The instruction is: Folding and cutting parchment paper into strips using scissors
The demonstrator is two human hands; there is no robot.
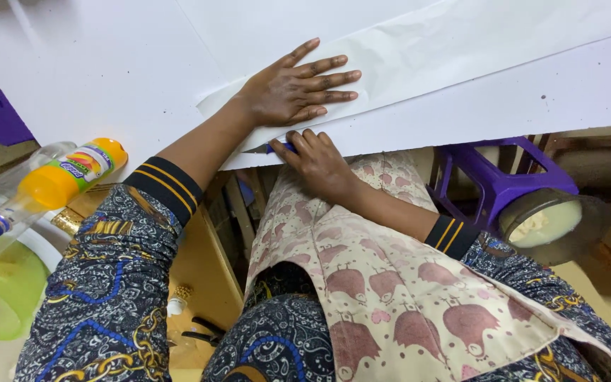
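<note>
My left hand [293, 90] lies flat, fingers spread and released, pressing down on a folded white paper sheet [419, 49] near its lower edge. Just below it, my right hand [317, 161] is clenched around a small blue-handled cutter [271, 148], whose blade tip pokes out to the left along the paper's fold line at the edge of the worktop [93, 78]. The folded sheet rests on a larger white sheet [532, 99] that covers most of the worktop.

Below my hands I see a cream apron with pink printed figures [390, 283] over my lap. To my left, an orange plastic bottle with a blue cap [51, 185] lies tilted over a light green plastic basin [1, 290]. To my right, a round tin of pale paste [549, 223] sits on a purple plastic stool [493, 177].
</note>
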